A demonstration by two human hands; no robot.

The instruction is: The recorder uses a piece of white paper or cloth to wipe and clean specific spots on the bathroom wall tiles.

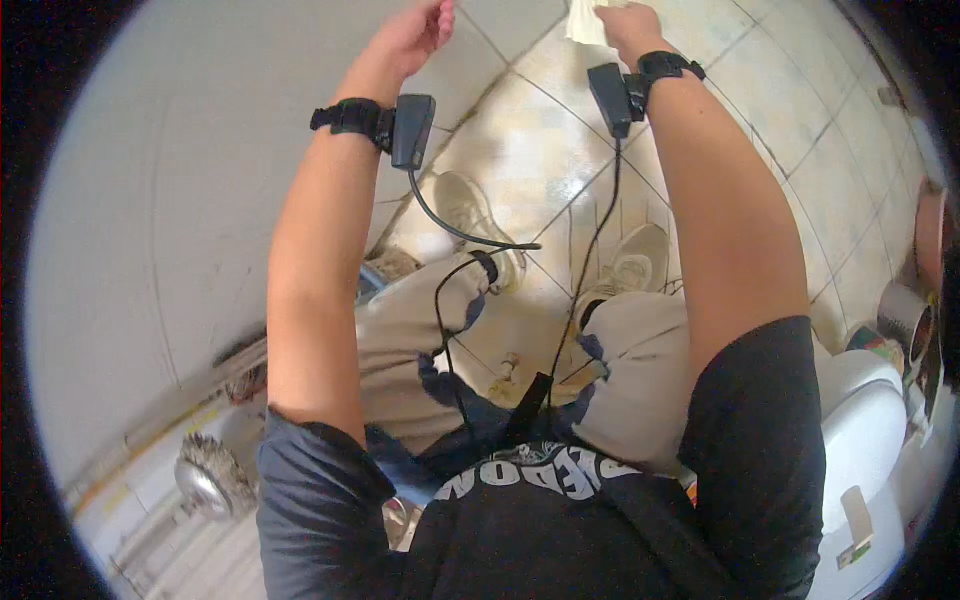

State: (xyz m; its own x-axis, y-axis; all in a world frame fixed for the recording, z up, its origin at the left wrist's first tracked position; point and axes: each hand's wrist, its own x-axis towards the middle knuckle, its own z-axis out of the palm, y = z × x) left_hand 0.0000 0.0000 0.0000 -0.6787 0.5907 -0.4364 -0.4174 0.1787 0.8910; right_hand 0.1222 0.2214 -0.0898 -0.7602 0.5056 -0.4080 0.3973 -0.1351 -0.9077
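Observation:
My left hand (412, 42) is at the top edge, left of the middle, with its fingers curled in. Part of it is cut off by the frame, and whatever may be inside the fingers is hidden. To the right, my right hand (632, 28) is closed on a pale yellow, folded piece of cloth or paper (586, 24), whose upper part leaves the picture. Each wrist wears a black strap with a dark box, the left box (412, 130) and the right box (609, 98), and a black cable runs from each box toward my body.
Pale tiles (545, 110) cover the floor around my two shoes (638, 262). A large grey-white panel (130, 240) fills the left side. Beside it at lower left sits a round metal item with bristly fibres (212, 478). White rounded containers (862, 440) and a metal pot (903, 312) stand at right.

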